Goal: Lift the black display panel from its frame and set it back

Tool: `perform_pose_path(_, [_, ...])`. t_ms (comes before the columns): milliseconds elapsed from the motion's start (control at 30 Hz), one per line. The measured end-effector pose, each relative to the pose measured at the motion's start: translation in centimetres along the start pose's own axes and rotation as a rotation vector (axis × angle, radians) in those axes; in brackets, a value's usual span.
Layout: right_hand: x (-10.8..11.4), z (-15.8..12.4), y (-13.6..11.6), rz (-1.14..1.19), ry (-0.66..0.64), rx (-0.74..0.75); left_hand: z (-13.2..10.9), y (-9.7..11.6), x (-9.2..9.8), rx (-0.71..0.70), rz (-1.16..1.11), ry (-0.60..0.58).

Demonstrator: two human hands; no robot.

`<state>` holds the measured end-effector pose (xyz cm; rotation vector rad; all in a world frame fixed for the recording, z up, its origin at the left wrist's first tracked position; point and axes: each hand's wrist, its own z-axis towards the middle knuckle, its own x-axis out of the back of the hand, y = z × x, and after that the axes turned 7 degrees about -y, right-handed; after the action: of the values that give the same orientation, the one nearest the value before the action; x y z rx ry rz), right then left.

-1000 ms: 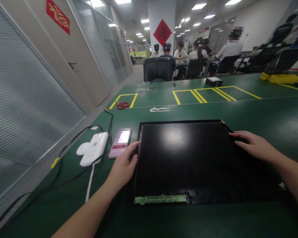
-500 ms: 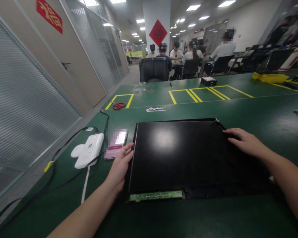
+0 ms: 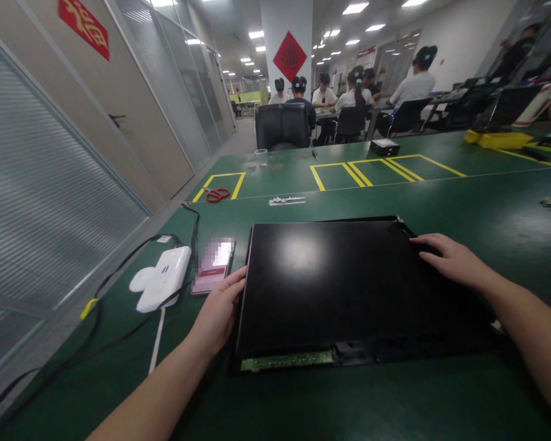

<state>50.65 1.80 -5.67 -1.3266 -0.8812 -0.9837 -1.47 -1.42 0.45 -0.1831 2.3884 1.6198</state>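
Note:
A large black display panel (image 3: 349, 282) lies face up in a dark frame on the green table (image 3: 349, 404). Along its near left edge runs a green circuit board strip (image 3: 287, 360). My left hand (image 3: 220, 306) grips the left edge of the panel, its fingertips on the side and partly hidden beneath it. At the far right corner, my right hand (image 3: 447, 260) has its thumb and fingers on the panel's right edge.
Left of the panel lie a phone (image 3: 213, 266), a white power strip (image 3: 165, 278) and black cables. Farther back are red scissors (image 3: 218, 195), white scraps (image 3: 286, 200), a black box (image 3: 384, 147) and a yellow tray (image 3: 500, 139). Several people sit beyond the table.
The left fingers have slid farther round the panel's left edge, with less of them showing. The view has shifted slightly, and the right hand keeps its place at the right edge.

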Motion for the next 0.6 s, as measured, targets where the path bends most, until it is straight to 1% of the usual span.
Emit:
perform_pose_path(67, [0.0, 0.0, 0.0, -0.011, -0.005, -0.005, 0.1, -0.1, 0.4, -0.062, 0.058, -0.016])
perform_pose_path(167, [0.0, 0.0, -0.1, -0.013, -0.018, -0.024, 0.2, -0.6, 1.2, -0.184, 0.232, 0.000])
perform_pose_path(233, [0.1, -0.1, -0.1, -0.003, -0.024, -0.024, 0.3, -0.9, 1.5, -0.247, 0.318, -0.035])
perform_pose_path(300, [0.2, -0.1, -0.3, 0.019, -0.028, -0.027, 0.2, -1.0, 1.6, -0.293, 0.334, -0.101])
perform_pose_path(367, [0.3, -0.1, -0.5, 0.059, -0.027, -0.048, -0.1, -1.0, 1.4, -0.325, 0.324, -0.136])
perform_pose_path(533, [0.3, -0.2, -0.9, 0.209, 0.003, -0.164, -1.0, -0.6, 0.9, -0.399, 0.347, -0.159])
perform_pose_path(600, [0.4, -0.2, -0.8, 0.175, 0.029, -0.165, -1.2, -0.5, 0.9, -0.449, 0.376, -0.157])
